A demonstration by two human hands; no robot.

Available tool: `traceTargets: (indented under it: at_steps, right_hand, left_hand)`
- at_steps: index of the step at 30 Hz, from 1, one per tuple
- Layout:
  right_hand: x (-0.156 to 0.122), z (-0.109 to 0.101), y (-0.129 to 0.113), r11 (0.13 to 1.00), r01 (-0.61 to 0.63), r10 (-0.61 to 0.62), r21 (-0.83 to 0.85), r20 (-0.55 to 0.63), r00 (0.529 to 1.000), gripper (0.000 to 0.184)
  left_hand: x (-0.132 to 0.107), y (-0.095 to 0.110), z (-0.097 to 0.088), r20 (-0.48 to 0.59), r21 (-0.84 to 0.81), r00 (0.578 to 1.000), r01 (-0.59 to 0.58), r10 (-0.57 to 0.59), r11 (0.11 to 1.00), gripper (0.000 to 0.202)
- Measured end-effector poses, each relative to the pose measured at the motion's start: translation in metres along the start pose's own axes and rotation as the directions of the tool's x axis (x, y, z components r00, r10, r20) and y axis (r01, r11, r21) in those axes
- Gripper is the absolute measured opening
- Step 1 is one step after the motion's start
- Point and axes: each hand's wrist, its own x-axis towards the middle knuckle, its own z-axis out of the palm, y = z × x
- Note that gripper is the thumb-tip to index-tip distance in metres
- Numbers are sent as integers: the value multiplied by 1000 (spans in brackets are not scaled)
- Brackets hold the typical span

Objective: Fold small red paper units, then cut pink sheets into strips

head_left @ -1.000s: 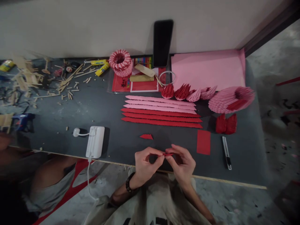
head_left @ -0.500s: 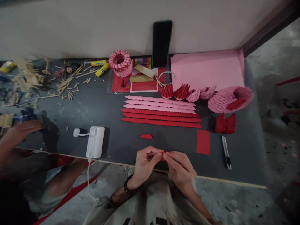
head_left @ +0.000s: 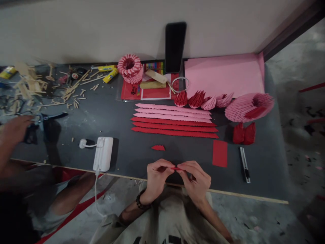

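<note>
Near the table's front edge, my left hand point(head_left: 157, 177) and my right hand point(head_left: 196, 179) meet fingertip to fingertip. Both pinch a small folded red paper piece point(head_left: 175, 168), mostly covered by the fingers. Just beyond them lies a short red folded-paper strip point(head_left: 158, 147). Farther back, several long red strips point(head_left: 175, 130) and pink strips point(head_left: 174, 113) of linked paper pieces lie side by side. To the right of my right hand are a flat red paper rectangle point(head_left: 219, 154) and a utility knife point(head_left: 244, 165).
A white power bank point(head_left: 103, 154) with a cable is left of my hands. Pink and red paper models point(head_left: 250, 107), pink sheets point(head_left: 223, 74) and a propped phone point(head_left: 175, 47) stand behind. At far left, a co-worker's hand point(head_left: 16, 130) is near wood scraps point(head_left: 27, 81).
My fingers have shifted slightly on the red paper piece, which now shows as a thin flat edge. The co-worker's hand has moved back and left, where a dark tool now shows.
</note>
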Motion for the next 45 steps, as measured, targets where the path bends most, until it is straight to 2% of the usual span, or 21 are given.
traceTargets:
  at_steps: [3, 7, 9, 11, 15, 18, 21, 23, 26, 30, 33, 37, 41, 45]
  right_hand:
    - [-2, 2, -1, 1000, -27, 27, -6, 5, 1000, 14]
    - [-8, 4, 8, 996, -84, 84, 23, 4, 996, 10]
    - [-11, 1, 13, 995, -93, 92, 27, 49, 995, 22]
    - [-11, -4, 16, 998, -55, 53, 11, 100, 994, 36]
    - [-10, -6, 16, 991, 40, -25, -126, 119, 993, 40]
    - [-9, -1, 15, 978, -22, 45, -207, 108, 993, 33]
    - [-6, 3, 16, 977, -140, 159, -159, 112, 981, 23]
    - [-4, 3, 17, 974, -190, 203, -123, 103, 974, 18]
    - [-3, 1, 19, 966, -235, 244, -105, 84, 966, 14]
    - [0, 0, 16, 970, -227, 234, -87, 70, 970, 9]
    - [2, 0, 9, 984, -158, 164, -85, 63, 985, 7]
    - [0, 1, 3, 992, -79, 84, -94, 51, 995, 10]
    - [-3, 1, 2, 993, -66, 71, -101, 51, 996, 11]
    - [-2, -1, 2, 994, -60, 67, -86, 82, 994, 12]
  left_hand:
    - [-4, 2, 1, -22, 204, 988, -148, 156, 968, 13]
    - [-8, 3, 1, 17, 423, 934, -330, 357, 844, 14]
    - [-8, 2, -1, 50, 479, 915, -373, 399, 795, 13]
    - [-7, 0, -3, 96, 493, 914, -387, 393, 779, 13]
    - [-3, -3, -10, 218, 484, 908, -419, 358, 768, 17]
    - [9, -6, -19, 192, 617, 876, -458, 442, 640, 23]
    - [30, -10, -29, 111, 771, 829, -420, 549, 479, 32]
    - [44, -12, -35, 99, 812, 826, -389, 556, 434, 27]
    - [50, -12, -39, 156, 788, 860, -405, 486, 464, 15]
    - [31, -3, -32, 230, 664, 896, -429, 379, 612, 17]
    - [16, 4, -23, 241, 584, 881, -466, 406, 664, 17]
    - [7, 9, -15, 207, 552, 879, -467, 429, 690, 16]
    - [7, 12, -13, 230, 539, 869, -489, 439, 686, 16]
    - [7, 15, -14, 263, 517, 836, -543, 481, 662, 14]
